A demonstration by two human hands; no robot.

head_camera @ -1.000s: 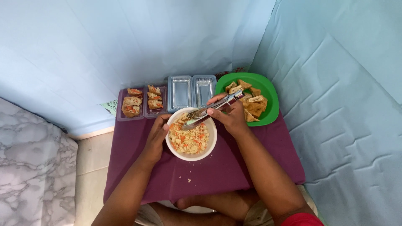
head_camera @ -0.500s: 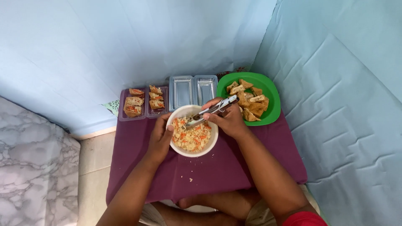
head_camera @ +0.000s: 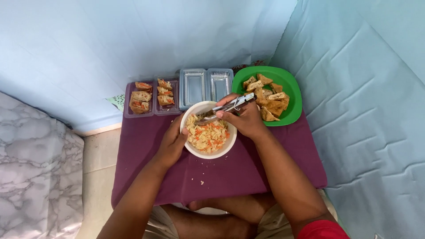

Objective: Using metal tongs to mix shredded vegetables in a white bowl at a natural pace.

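Two hands: right hand (head_camera: 245, 119) pinches tongs (head_camera: 223, 108), tips buried; left hand (head_camera: 172, 141) clasps bowl (head_camera: 208, 152).

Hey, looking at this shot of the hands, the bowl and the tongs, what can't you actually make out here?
Head view only:
- Tips of the metal tongs: buried in the filling, so any grasp is hidden.
- Right hand palm and fingertips: turned away from the camera.
- White bowl left rim: covered by the left hand.
- Clear trays: too small to tell if anything lies inside.
- Fried pieces on the green plate: filling too small to tell.

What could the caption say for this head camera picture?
Right hand dips metal tongs into a white bowl of shredded filling, steadied by the left hand.
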